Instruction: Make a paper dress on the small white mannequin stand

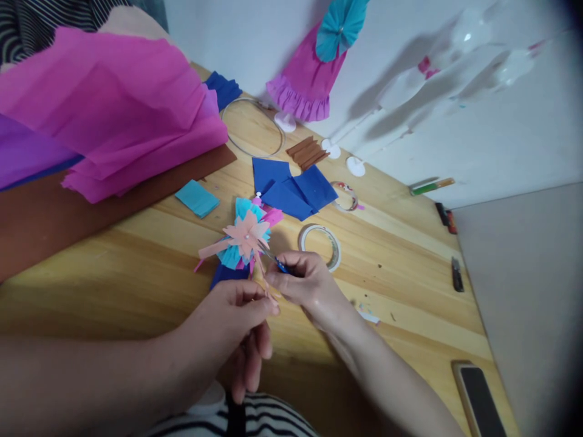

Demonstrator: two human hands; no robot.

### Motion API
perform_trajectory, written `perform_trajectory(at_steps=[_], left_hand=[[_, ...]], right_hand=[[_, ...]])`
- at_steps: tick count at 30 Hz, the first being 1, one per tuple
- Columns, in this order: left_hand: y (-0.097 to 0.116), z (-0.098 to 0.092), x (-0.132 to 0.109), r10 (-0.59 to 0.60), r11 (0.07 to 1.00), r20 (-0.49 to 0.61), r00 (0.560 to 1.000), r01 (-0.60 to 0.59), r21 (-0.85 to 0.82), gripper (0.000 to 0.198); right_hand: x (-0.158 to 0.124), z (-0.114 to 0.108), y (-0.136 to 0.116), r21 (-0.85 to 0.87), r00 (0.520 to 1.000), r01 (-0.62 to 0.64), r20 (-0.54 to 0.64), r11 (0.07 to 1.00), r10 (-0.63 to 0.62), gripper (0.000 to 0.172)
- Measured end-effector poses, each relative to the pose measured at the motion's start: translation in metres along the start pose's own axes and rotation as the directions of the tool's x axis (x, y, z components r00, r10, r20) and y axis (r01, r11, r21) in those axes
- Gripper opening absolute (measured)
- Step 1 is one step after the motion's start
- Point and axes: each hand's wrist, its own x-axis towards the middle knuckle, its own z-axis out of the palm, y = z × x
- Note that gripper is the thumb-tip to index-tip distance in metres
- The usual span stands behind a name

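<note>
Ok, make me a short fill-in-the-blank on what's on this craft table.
1. The right hand holds small ____ at the paper flower.
2. The tape roll lies on a ____ table.
3. The paper squares beyond the flower are dark ____.
4. The phone lies near the table's ____ edge.
Missing words: scissors; wooden; blue; right.

The paper flower (246,237) is a layered rosette of slim peach petals over a teal fringe with pink tips. It is tilted, just left of the tape ring (321,243), with a thin peach strip trailing down from it. The small blue-handled scissors (276,262) sit between the flower and the tape ring, blades pointing towards the flower.
</note>
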Motion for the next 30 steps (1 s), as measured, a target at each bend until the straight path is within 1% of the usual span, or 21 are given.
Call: perform_trajectory(at_steps=[3, 6, 8, 10, 12, 15, 19, 22, 25, 28, 30], left_hand=[[0.0003, 0.0001, -0.0002, 0.005, 1.000, -0.001, 1.000, -0.005, -0.002, 0.013], [0.0004, -0.0002, -0.0006, -0.008, 1.000, -0.005, 1.000, 0.008, 0.001, 0.013], [0.0003, -0.0004, -0.0004, -0.018, 1.000, 0.005, 1.000, 0.018, 0.004, 0.011], [0.0000, -0.0005, 0.0001, -0.019, 1.000, 0.012, 1.000, 0.019, 0.004, 0.011], [-0.0004, -0.0005, 0.0004, -0.006, 1.000, 0.017, 1.000, 0.006, -0.001, 0.011], [-0.0007, 0.0001, 0.0000, 0.005, 1.000, 0.016, 1.000, -0.005, -0.010, 0.012], [0.0001, 0.0010, -0.0014, 0.000, 1.000, 0.009, 1.000, 0.000, 0.006, 0.013], [0.0004, 0.0004, -0.0022, 0.015, 1.000, 0.003, 1.000, -0.015, 0.014, 0.015], [-0.0008, -0.0011, -0.0031, 0.038, 0.999, -0.001, 0.999, -0.038, 0.006, 0.024], [-0.0029, -0.0020, -0.0035, 0.055, 0.998, -0.025, 0.998, -0.055, -0.003, 0.029], [-0.0040, -0.0019, -0.0030, 0.046, 0.999, -0.032, 0.998, -0.046, -0.004, 0.029]], right_hand=[[0.0000, -0.0045, 0.0021, 0.002, 1.000, -0.026, -0.005, 1.000, 0.026, 0.019], [-0.0009, -0.0075, 0.0033, 0.052, 0.997, -0.071, -0.031, 0.996, 0.073, 0.020], [-0.0018, -0.0066, 0.0031, 0.039, 0.998, -0.061, -0.009, 0.997, 0.061, 0.025], [-0.0027, -0.0039, 0.0022, -0.014, 0.999, -0.038, 0.037, 0.999, 0.038, 0.028], [-0.0033, -0.0014, 0.0008, -0.050, 0.997, -0.031, 0.069, 0.998, 0.035, 0.026], [-0.0036, -0.0013, -0.0010, -0.051, 0.998, -0.027, 0.061, 0.998, 0.030, 0.020], [-0.0034, -0.0048, 0.0000, -0.047, 0.999, -0.043, 0.017, 0.998, 0.044, 0.018], [-0.0031, -0.0043, 0.0009, 0.010, 0.998, -0.035, 0.058, 0.999, 0.034, 0.016], [-0.0038, -0.0025, 0.0006, 0.048, 0.995, -0.016, 0.103, 0.999, 0.011, 0.014], [-0.0051, -0.0023, 0.0009, 0.037, 0.996, -0.017, 0.092, 0.999, 0.013, 0.017], [-0.0059, -0.0031, 0.0018, 0.017, 0.996, -0.021, 0.087, 1.000, 0.020, 0.021]])
